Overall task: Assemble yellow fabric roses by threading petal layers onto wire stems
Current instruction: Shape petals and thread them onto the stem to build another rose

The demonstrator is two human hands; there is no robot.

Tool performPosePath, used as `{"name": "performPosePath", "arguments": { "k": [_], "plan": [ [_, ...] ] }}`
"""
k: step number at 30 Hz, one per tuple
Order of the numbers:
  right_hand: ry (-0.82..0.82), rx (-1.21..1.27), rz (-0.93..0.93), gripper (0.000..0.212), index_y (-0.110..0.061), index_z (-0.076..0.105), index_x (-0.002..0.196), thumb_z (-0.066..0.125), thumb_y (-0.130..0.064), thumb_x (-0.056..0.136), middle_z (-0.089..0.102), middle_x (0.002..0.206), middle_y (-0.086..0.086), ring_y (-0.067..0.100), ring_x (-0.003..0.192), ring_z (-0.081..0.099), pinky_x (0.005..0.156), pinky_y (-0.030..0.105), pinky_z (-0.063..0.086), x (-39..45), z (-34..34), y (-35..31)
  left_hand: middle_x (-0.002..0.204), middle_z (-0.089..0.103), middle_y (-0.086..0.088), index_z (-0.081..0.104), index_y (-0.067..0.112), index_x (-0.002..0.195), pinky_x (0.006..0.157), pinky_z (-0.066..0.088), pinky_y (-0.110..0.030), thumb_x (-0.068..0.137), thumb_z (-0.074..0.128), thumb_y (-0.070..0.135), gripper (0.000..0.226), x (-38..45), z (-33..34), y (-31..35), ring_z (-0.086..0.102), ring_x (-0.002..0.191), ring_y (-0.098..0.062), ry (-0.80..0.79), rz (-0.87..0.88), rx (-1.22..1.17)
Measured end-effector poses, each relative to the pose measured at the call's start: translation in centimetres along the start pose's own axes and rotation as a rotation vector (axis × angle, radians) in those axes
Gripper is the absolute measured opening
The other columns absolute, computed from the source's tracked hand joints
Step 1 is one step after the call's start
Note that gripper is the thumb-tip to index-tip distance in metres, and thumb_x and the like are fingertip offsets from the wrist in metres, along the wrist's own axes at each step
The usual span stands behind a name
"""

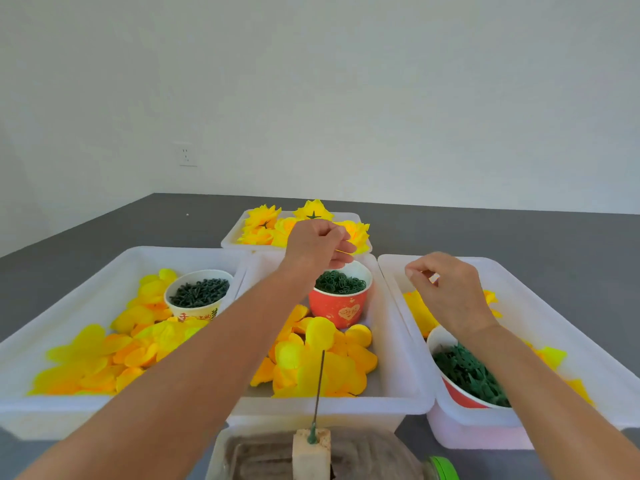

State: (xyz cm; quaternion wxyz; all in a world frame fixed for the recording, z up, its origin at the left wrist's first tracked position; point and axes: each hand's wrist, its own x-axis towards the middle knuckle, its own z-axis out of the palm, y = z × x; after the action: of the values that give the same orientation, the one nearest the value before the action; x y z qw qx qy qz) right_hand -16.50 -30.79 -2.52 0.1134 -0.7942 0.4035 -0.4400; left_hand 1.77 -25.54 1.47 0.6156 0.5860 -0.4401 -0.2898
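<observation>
Shot from a single wide-angle head camera, aimed forward and slightly down across the dark surface (519, 244) toward a pale wall (346, 81). Sat close above the white bins (138, 258), both forearms reaching out from the bottom corners. Caught the left hand (317, 242) and right hand (446, 289) mid-frame, the wire stem (320, 386) nearest the lens. Bowed straight edges outward near the borders. No second view to overlap.

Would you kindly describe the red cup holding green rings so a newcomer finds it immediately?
Find the middle white bin of the three in front. At its far end stands the red cup. Unlike the other cups, it bears a heart and holds looped green rings.
</observation>
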Motion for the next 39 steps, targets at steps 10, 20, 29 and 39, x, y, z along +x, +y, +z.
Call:
{"name": "performPosePath", "arguments": {
  "k": [10,20,29,39],
  "plan": [
    [-0.257,0.213,-0.122,0.013,-0.005,0.072,0.079,0.063,-0.012,0.086,0.069,0.081,0.007,0.02,0.078,0.059,0.071,0.026,0.045,-1.8,5.1,-8.1,0.066,0.067,-0.007,0.062,0.011,0.07,0.049,0.052,-0.019,0.093,0.051,0.008,0.025,0.2,-10.2,-3.4,0.062,0.053,-0.014,0.206,-0.056,0.276],
    [-0.346,0.251,-0.012,0.016,-0.02,0.07,0.073,0.065,-0.013,0.086,0.063,0.07,-0.017,-0.002,0.071,0.057,0.075,0.022,0.046,-2.5,8.7,-7.5,0.094,0.065,-0.008,0.07,0.008,0.09,0.073,0.048,-0.028,0.088,0.052,0.007,0.019,1.1,-16.4,-6.6,0.06,0.089,-0.025,0.179,-0.145,1.162],
    [-0.368,0.209,-0.046,0.01,-0.015,0.073,0.079,0.066,-0.013,0.085,0.068,0.077,-0.011,0.005,0.078,0.061,0.078,0.03,0.05,-2.5,9.0,-7.5,0.107,0.067,-0.007,0.071,0.013,0.107,0.076,0.048,-0.026,0.091,0.057,0.024,0.025,1.2,-16.7,-8.3,0.06,0.097,-0.021,0.058,-0.183,1.23],
    [-0.359,0.209,-0.035,0.018,-0.025,0.068,0.071,0.066,-0.014,0.085,0.063,0.07,-0.018,-0.002,0.07,0.056,0.071,0.015,0.042,-2.6,8.8,-7.2,0.082,0.064,-0.004,0.071,0.012,0.078,0.061,0.043,-0.024,0.081,0.065,0.015,0.007,0.5,-15.9,-7.6,0.058,0.076,-0.02,0.164,-0.104,1.248]
  ]
}}
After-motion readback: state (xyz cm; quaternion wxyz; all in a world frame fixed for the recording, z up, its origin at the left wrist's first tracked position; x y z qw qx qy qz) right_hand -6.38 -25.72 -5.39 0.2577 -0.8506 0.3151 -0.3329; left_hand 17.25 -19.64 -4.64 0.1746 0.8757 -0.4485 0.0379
